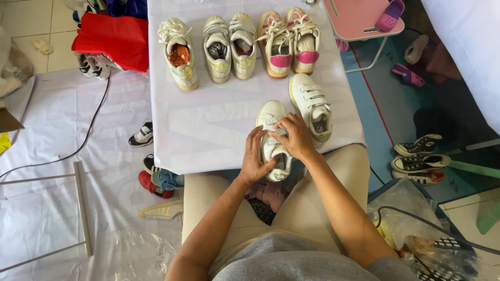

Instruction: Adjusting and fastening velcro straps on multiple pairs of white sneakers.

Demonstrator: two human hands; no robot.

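Both hands (276,148) grip white shoe (272,117) on white-covered table (208,125); tiled floor (31,26) beyond

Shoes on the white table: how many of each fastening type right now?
Lace-up shoes: 3, one with orange stuffing and the pink-trimmed pair
Strap shoes: 4, a pair in the back row, one beside the hands, and one held at the table edge by the left hand and right hand
Total: 7
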